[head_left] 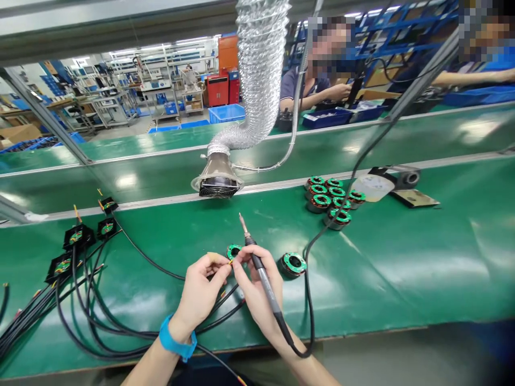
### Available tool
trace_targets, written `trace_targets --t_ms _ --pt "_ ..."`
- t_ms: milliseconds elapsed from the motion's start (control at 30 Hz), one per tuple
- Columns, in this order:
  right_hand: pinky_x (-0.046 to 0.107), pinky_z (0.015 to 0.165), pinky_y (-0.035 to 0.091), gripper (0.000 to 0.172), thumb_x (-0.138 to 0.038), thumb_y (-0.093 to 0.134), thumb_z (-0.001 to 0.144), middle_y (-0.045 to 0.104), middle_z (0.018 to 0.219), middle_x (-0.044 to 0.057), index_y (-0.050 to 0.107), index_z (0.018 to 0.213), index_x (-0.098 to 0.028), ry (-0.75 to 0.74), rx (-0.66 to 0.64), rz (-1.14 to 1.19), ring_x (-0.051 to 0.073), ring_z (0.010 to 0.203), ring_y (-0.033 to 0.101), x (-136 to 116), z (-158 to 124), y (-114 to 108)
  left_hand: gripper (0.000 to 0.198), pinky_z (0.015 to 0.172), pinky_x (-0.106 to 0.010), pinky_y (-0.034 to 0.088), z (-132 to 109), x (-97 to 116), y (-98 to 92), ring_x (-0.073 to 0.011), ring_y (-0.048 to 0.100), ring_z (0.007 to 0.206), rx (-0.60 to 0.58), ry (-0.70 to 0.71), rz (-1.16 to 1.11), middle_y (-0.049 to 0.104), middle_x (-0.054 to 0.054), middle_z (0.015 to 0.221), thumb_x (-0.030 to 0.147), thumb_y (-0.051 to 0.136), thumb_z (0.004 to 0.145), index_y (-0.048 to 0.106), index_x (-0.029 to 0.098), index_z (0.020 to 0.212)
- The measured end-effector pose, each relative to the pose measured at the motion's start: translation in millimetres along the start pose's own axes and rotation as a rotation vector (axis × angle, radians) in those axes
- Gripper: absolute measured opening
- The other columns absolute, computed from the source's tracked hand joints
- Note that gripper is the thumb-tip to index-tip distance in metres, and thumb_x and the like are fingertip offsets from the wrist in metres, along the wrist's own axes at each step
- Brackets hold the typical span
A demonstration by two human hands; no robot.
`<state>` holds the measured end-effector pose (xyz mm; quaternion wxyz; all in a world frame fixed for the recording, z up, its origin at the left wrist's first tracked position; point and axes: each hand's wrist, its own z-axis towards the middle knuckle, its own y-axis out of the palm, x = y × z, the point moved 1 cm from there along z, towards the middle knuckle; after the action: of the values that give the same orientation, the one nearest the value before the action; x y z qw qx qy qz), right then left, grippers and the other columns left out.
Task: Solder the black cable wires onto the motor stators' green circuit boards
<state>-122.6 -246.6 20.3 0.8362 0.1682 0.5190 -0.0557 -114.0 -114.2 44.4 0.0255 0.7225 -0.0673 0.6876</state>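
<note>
My right hand (257, 303) is closed round a soldering iron (266, 281), whose tip points up and away from me. Its thumb and fingertip also meet at a thin yellow-orange wire (230, 262). From the other side my left hand (201, 295), with a blue wristband (177, 340), pinches that same wire. Just beyond the fingertips sits a stator with a green ring board (233, 251), partly hidden by my hands. To the right of my right hand stands another stator (293, 265). Black cables (116, 327) run beneath my left wrist.
Several stators (321, 201) cluster at the back right, near a round whitish dish (372, 186). Black housings with wires (78, 236) lie on the left. A fume duct (219, 177) hangs over the green bench (402, 268). The iron's cord (308, 300) loops rightward. Co-workers (309, 86) sit opposite.
</note>
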Motion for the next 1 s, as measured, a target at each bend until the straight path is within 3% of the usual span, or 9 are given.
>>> trace_targets --t_ms 133,233,400,467,600,700,800,900,1000 --pt "0.024 0.084 0.056 0.023 -0.014 0.072 0.094 0.063 0.1 0.0 0.064 0.112 -0.025 -0.005 -0.056 -0.008 0.014 0.088 0.066 -0.7 -0.4 -0.7 0.044 0.059 -0.021 0.04 0.8 0.8 -6.3 -0.0093 0.048 0.061 -0.132 -0.054 0.034 0.06 -0.001 0.073 0.055 0.064 0.098 0.07 0.012 0.087" --pt "0.025 0.084 0.055 0.023 -0.013 0.072 0.094 0.062 0.099 -0.001 0.063 0.112 -0.026 -0.015 -0.086 -0.042 0.014 0.088 0.066 -1.6 -2.2 -2.1 0.046 0.06 -0.022 0.039 1.7 1.6 -10.9 -0.0097 0.048 0.062 -0.203 -0.109 -0.043 0.06 -0.002 0.072 0.057 0.068 0.094 0.068 0.012 0.081" --pt "0.026 0.085 0.054 0.021 -0.015 0.071 0.096 0.062 0.101 0.0 0.063 0.112 -0.025 -0.023 -0.05 -0.11 0.015 0.09 0.064 -2.7 -6.7 -1.5 0.036 0.066 -0.023 0.042 0.8 1.9 -9.5 -0.0112 0.051 0.069 -0.145 -0.141 -0.151 0.063 -0.003 0.08 0.048 0.078 0.086 0.069 0.013 0.088" --pt "0.028 0.086 0.054 0.021 -0.014 0.069 0.096 0.061 0.103 0.001 0.063 0.113 -0.025 -0.046 -0.03 -0.142 0.015 0.091 0.064 -2.6 -9.0 0.7 0.03 0.069 -0.022 0.042 0.9 1.9 -8.3 -0.0111 0.051 0.072 -0.075 -0.095 -0.171 0.059 0.0 0.079 0.037 0.083 0.081 0.064 0.015 0.082" --pt "0.028 0.083 0.052 0.02 -0.01 0.066 0.095 0.058 0.101 0.001 0.062 0.11 -0.024 -0.111 -0.016 -0.206 0.016 0.091 0.062 -3.0 -14.1 5.8 0.036 0.073 -0.021 0.041 1.5 2.7 -9.0 -0.0107 0.049 0.076 0.083 0.053 -0.197 0.051 0.001 0.079 0.025 0.082 0.079 0.05 0.016 0.066" --pt "0.03 0.085 0.053 0.022 -0.01 0.065 0.096 0.058 0.102 0.002 0.062 0.113 -0.024 -0.129 -0.035 -0.215 0.016 0.091 0.063 -4.9 -16.0 7.9 0.021 0.079 -0.023 0.044 0.3 2.7 -9.2 -0.013 0.054 0.084 0.04 -0.019 -0.238 0.058 0.0 0.087 0.022 0.081 0.077 0.061 0.016 0.079" --pt "0.035 0.089 0.054 0.024 -0.013 0.068 0.097 0.061 0.103 0.003 0.061 0.116 -0.024 -0.135 -0.046 -0.224 0.018 0.093 0.064 -7.2 -12.7 9.2 0.02 0.082 -0.024 0.044 -1.4 2.4 -9.2 -0.0144 0.056 0.088 -0.004 -0.093 -0.291 0.063 -0.003 0.097 0.024 0.077 0.082 0.069 0.016 0.098" --pt "0.036 0.09 0.055 0.022 -0.017 0.071 0.098 0.063 0.104 0.003 0.062 0.117 -0.024 -0.143 -0.043 -0.243 0.019 0.094 0.065 -8.6 -5.5 11.6 0.024 0.074 -0.024 0.041 -1.7 2.0 -9.1 -0.0136 0.049 0.078 -0.029 -0.094 -0.286 0.058 -0.002 0.084 0.038 0.067 0.095 0.069 0.014 0.09" --pt "0.033 0.086 0.055 0.023 -0.017 0.071 0.098 0.062 0.103 0.003 0.062 0.118 -0.024 -0.15 -0.058 -0.232 0.018 0.092 0.065 -9.1 0.0 14.3 0.036 0.072 -0.024 0.04 -1.1 2.4 -8.5 -0.0129 0.047 0.075 -0.06 -0.062 -0.235 0.054 -0.001 0.078 0.047 0.069 0.095 0.066 0.014 0.083"
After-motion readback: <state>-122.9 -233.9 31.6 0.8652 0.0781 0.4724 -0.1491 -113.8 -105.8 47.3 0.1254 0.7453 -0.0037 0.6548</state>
